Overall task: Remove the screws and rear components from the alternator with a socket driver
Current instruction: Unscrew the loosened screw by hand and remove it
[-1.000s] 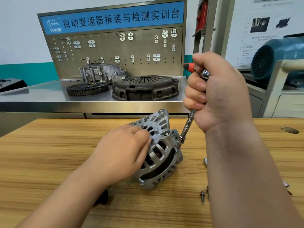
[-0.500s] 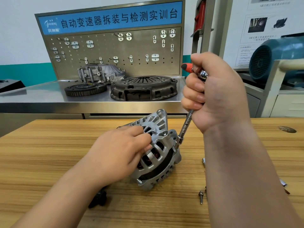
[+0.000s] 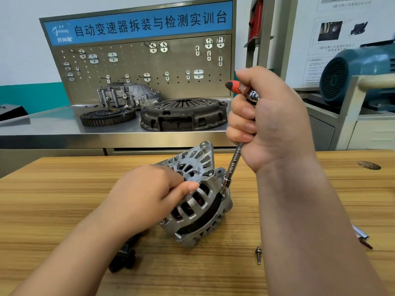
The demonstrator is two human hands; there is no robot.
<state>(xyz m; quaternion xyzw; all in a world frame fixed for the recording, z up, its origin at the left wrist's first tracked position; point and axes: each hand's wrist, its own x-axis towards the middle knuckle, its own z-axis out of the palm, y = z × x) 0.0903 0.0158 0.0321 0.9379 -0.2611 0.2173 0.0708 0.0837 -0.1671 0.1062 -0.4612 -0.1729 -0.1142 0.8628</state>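
Right hand (image 3: 271,120) is fisted around the socket driver (image 3: 234,161), red handle end poking out past the knuckles. Shaft slants down and left; its socket sits on a fastener at the upper right edge of the alternator (image 3: 198,206). Left hand (image 3: 149,195) curls over the slotted face, thumb on a rib, holding the alternator tilted on the wooden table (image 3: 64,189). Copper windings show through the slots. Loose screw (image 3: 258,255) lies beside the right forearm. Black part (image 3: 124,257) lies under the left wrist.
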